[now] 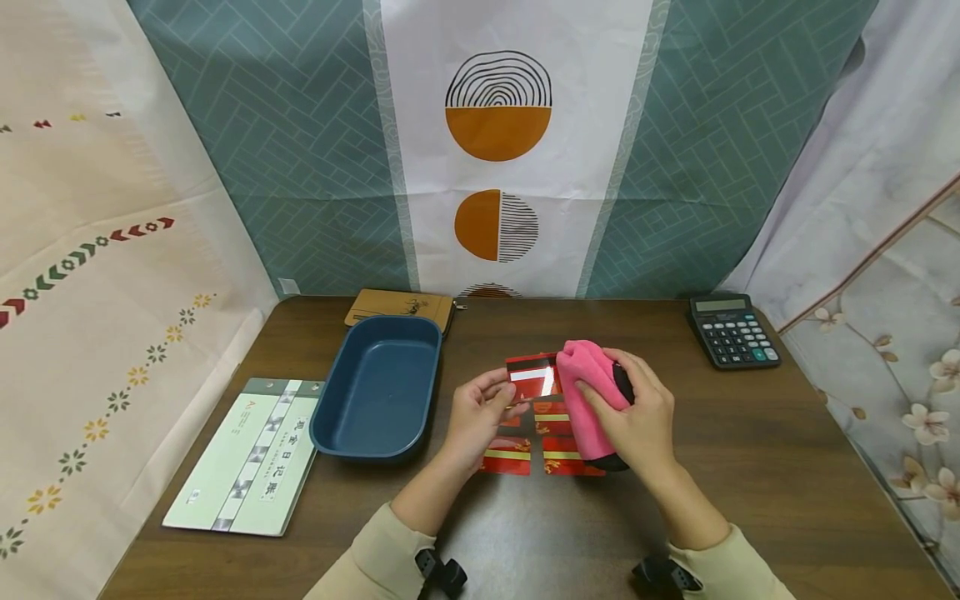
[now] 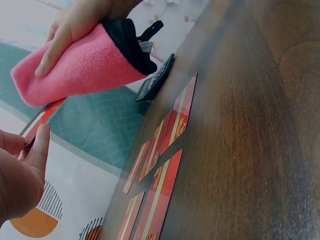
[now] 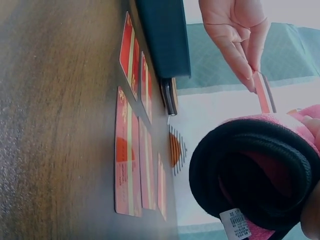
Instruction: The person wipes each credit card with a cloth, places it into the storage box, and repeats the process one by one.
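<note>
Where Two Long Axes Cross

While the left hand (image 1: 477,417) pinches a glossy red rectangular card with a dark stripe (image 1: 532,382) by its left end, the card extends rightward from those fingertips, its long axis roughly left to right, raised above flat red cards with gold stripes (image 1: 506,466). Its right end meets a soft pink fabric bundle with black edging (image 1: 582,400), whose long axis runs crosswise. The right hand (image 1: 639,412) grips the bundle from the right; the left is nearer the card's exposed face.

Fuzzy pink cloth (image 2: 100,70), glossy, plastic-looking red card (image 1: 534,381)
</note>
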